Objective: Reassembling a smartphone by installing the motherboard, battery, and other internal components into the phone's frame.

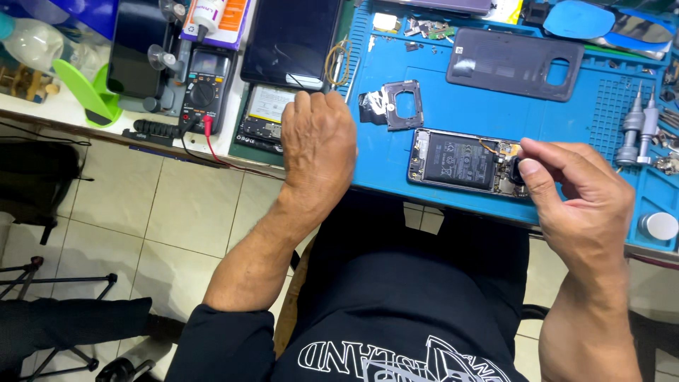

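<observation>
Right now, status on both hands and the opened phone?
Left hand fisted at the blue silicone work mat edge. Right hand pinches a small dark part at the opened black phone. Nothing in the way.

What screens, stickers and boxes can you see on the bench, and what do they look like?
Multimeter: far left, black, small grey screen, round dial.
Tablet: top middle, flat, dark blank screen.
Box: top left, purple and orange, white tube on it.
Battery label: black rectangle in the opened phone, beside the right hand.
</observation>
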